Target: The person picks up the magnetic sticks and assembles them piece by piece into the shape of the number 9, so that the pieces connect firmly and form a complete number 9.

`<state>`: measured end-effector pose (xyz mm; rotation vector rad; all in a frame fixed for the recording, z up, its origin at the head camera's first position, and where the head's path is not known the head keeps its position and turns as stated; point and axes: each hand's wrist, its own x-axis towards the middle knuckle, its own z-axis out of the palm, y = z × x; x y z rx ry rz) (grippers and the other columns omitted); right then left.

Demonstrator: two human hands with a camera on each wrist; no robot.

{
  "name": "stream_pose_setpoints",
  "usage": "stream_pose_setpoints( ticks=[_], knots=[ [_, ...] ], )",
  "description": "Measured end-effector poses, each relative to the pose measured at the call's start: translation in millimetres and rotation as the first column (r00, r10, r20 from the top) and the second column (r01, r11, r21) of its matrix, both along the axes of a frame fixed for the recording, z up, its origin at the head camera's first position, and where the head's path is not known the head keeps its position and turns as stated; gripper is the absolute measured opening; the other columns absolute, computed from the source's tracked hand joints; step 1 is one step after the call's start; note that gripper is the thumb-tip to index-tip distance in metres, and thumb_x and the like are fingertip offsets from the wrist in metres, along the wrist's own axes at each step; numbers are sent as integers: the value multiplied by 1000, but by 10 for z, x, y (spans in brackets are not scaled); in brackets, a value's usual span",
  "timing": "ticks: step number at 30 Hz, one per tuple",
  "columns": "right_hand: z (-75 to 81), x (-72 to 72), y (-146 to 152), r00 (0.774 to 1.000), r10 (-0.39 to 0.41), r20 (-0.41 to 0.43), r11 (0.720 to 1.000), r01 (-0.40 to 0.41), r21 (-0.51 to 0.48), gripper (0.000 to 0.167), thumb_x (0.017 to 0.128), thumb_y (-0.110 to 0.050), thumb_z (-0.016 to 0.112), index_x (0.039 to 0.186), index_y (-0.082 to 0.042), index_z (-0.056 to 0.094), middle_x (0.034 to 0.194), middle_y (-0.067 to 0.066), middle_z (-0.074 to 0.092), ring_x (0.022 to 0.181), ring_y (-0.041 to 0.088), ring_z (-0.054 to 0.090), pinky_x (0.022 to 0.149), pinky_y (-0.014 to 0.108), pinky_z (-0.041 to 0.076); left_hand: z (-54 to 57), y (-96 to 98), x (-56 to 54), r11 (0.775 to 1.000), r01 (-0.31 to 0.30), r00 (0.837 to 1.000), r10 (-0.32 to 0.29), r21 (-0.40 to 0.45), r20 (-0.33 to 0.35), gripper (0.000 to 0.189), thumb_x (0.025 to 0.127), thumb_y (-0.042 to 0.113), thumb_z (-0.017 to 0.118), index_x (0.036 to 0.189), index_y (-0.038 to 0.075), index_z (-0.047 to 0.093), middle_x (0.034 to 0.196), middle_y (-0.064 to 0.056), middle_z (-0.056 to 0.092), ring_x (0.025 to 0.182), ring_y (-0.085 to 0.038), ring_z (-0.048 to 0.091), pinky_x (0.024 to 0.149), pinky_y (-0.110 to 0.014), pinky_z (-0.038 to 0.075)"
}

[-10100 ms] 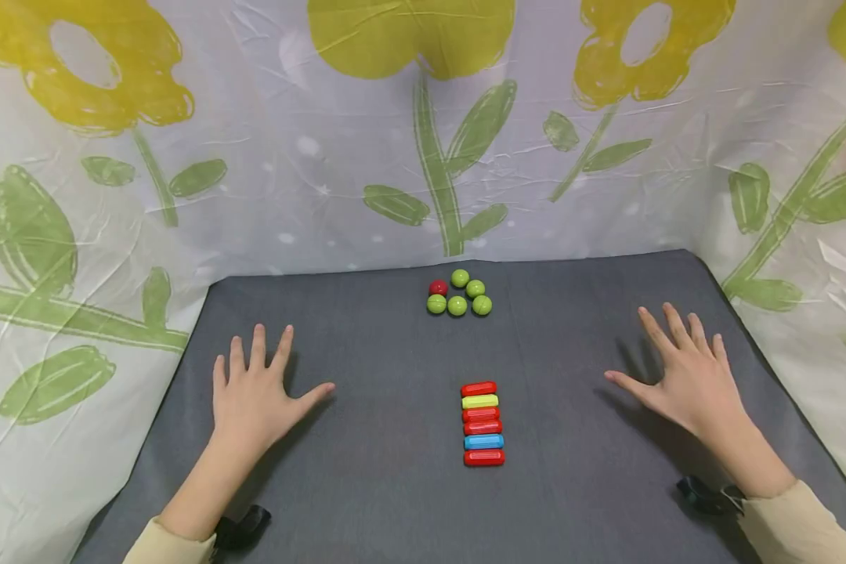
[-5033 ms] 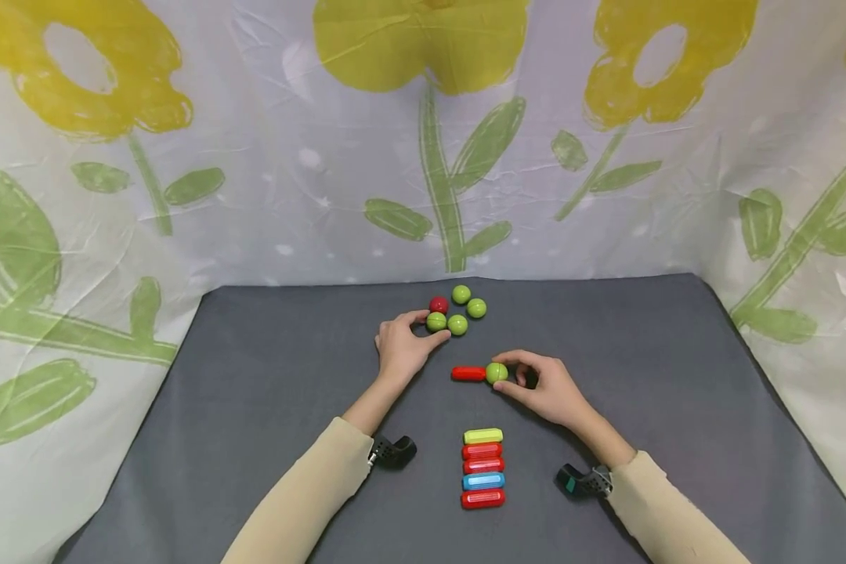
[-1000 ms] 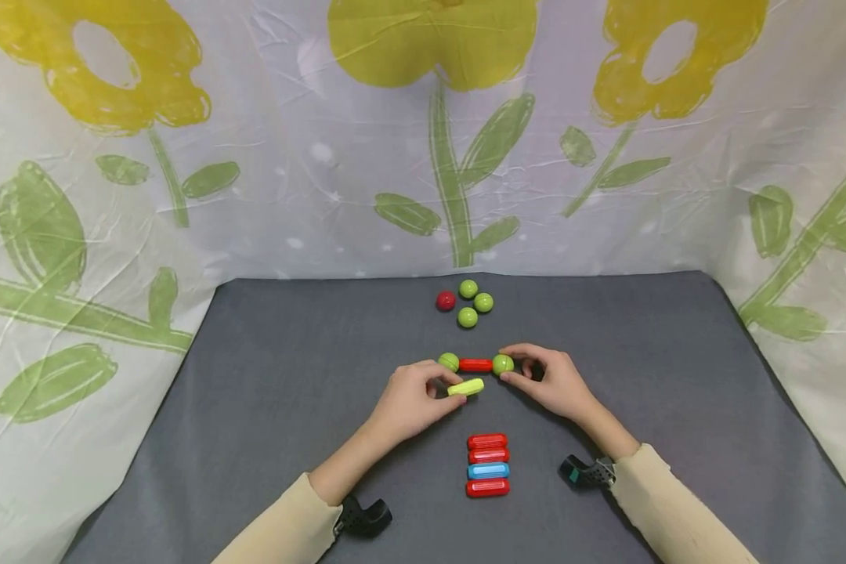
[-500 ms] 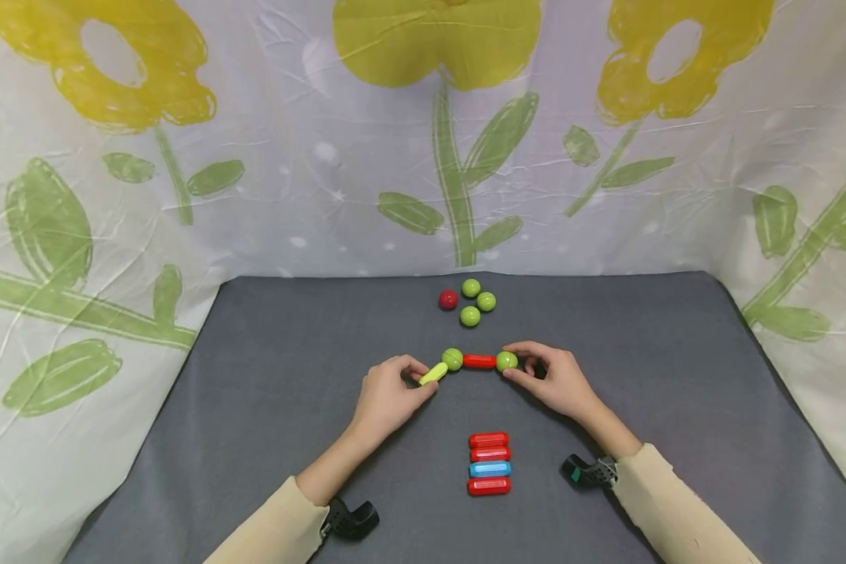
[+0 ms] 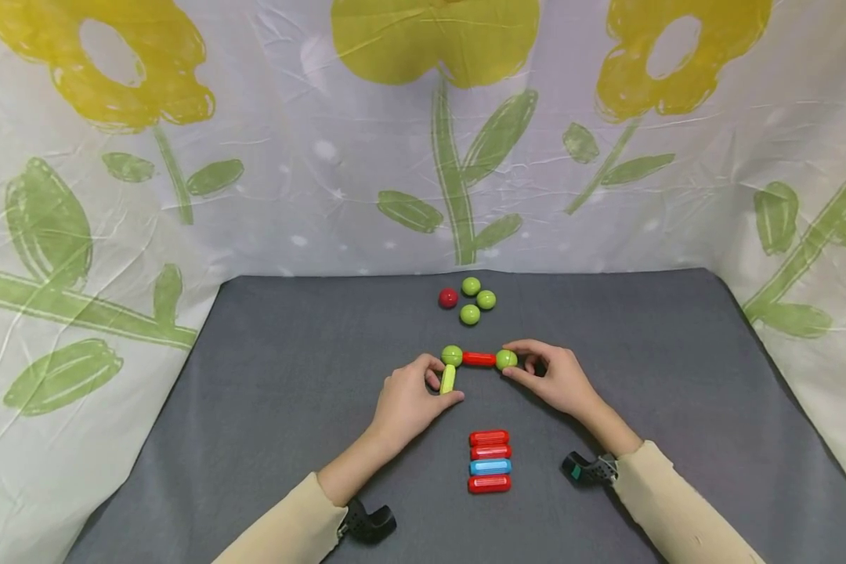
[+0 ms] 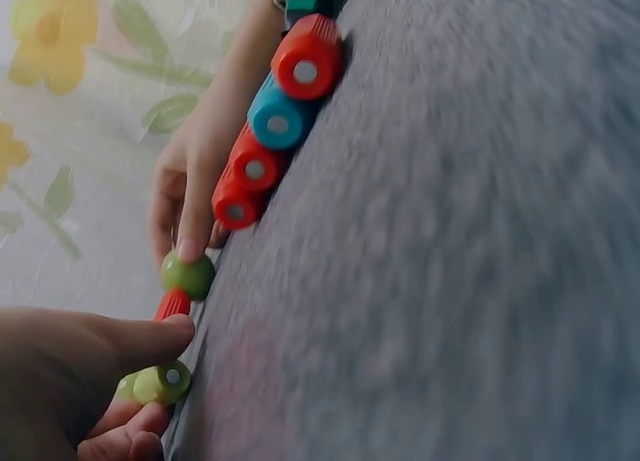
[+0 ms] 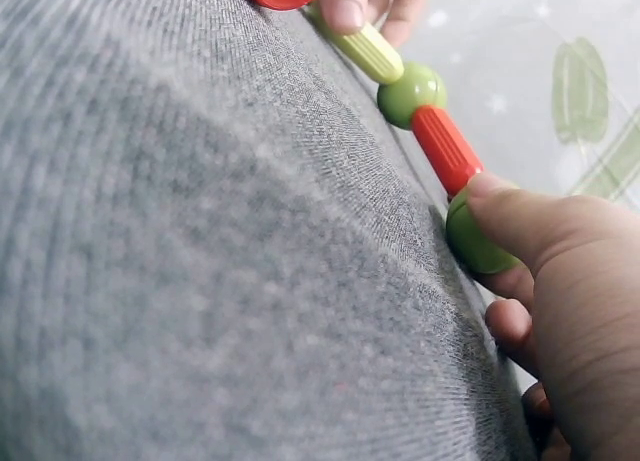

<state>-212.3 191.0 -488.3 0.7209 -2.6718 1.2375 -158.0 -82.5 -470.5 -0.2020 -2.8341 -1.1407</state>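
"Who's holding what?"

"The left hand (image 5: 407, 406) pinches a yellow stick (image 5: 447, 379), one end touching a green ball (image 5: 452, 356); the right hand (image 5: 555, 380) pinches a second green ball (image 5: 506, 359)."

"And between those two?"

"A red stick (image 5: 479, 359), touching both, around mid-bench (image 5: 310, 352) (four more sticks (image 5: 489, 468) lie in a row nearer the person). Beyond sit four loose balls (image 5: 470, 315), one red."

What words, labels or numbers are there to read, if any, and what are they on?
None that I can read.
The sticks and balls show no letters or numbers.
The flowery cloth has only pictures.
Any marks on the black wrist gadgets are too small to tell.
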Motion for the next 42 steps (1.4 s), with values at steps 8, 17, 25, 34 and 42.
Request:
stream_pose_setpoints(
  ticks=[8, 17, 25, 34, 42],
  knots=[
    [1, -6, 2, 1000, -9, 8, 1000, 9, 12, 34, 93, -23, 85, 125, -17, 76, 82, -6, 65, 70, 10, 54, 61, 26, 40, 64, 37, -27, 1000, -17, 1000, 17, -9, -3, 45, 83, 41, 92, 111, 12, 72, 81, 6, 64, 69, -11, 56, 70, -35, 49],
    [-4, -6, -13, 999, -44, -16, 998, 45, 39, 35, 95, -21, 84, 128, -14, 75, 83, -5, 66, 70, 9, 55, 62, 26, 42, 60, -145, -338, 980, 198, 977, -196, 20, -82, 65, 87, 39, 90, 142, 13, 67, 134, -4, 65, 68, -9, 54, 67, -29, 49],
    [-7, -5, -16, 999, -46, -10, 998, 46, 51, 36, 97, -20, 81, 131, -12, 73, 81, -5, 64, 69, 9, 54, 62, 27, 42, -107, -228, -461, 929, 370, 926, -366, 26, -95, 64, 85, 35, 92, 143, 19, 69, 136, 4, 66, 77, -9, 56, 72, -27, 50],
    [19, -19, -17, 999, -49, -13, 997, 50, 51, 36, 96, -19, 81, 131, -13, 74, 82, -5, 64, 69, 10, 54, 62, 27, 42, -95, -243, -478, 927, 373, 924, -370, 25, -95, 64, 85, 36, 92, 143, 20, 69, 136, 4, 67, 78, -10, 56, 71, -27, 49],
    [59, -43, -10, 994, -57, 90, 998, 60, -29, 42, 101, -23, 75, 140, -7, 69, 111, 8, 77, 69, 9, 58, 59, 26, 45, -99, -250, -475, 926, 377, 924, -374, 27, -83, 64, 86, 36, 92, 144, 20, 69, 137, 3, 66, 78, -10, 56, 72, -27, 49]
  ],
)
